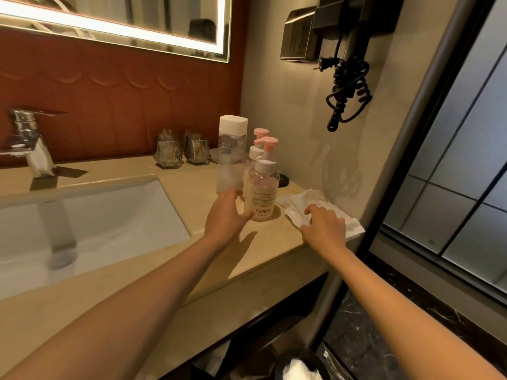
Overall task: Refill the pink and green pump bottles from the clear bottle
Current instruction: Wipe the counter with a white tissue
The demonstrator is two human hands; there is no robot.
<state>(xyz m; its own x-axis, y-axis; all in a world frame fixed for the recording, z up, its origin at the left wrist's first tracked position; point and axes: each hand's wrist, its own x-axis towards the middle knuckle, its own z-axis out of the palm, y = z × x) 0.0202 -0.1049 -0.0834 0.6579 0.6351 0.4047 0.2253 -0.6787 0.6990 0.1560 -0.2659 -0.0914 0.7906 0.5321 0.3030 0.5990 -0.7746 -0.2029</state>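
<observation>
1. the clear bottle (231,157) stood upright, white cap on, toward the back right of the counter (175,187).
2. just to its right stood two bottles with pink pumps, one behind the other. the front pump bottle (262,187) held pale pinkish liquid, and the rear pump bottle (255,152) was mostly hidden.
3. the left hand (226,215) reached in low between the clear bottle and the front pump bottle. its fingers were fairly straight, with the tips at the clear bottle's base and the thumb against the front pump bottle's lower side; it gripped nothing.
4. the right hand (326,224) rested on a white cloth (307,200) right of the bottles, fingers bent down. whether they pinched it could not be told.
5. two glasses (168,152) stood behind to the left, and the sink (109,215) and tap (30,144) lay further left.
</observation>
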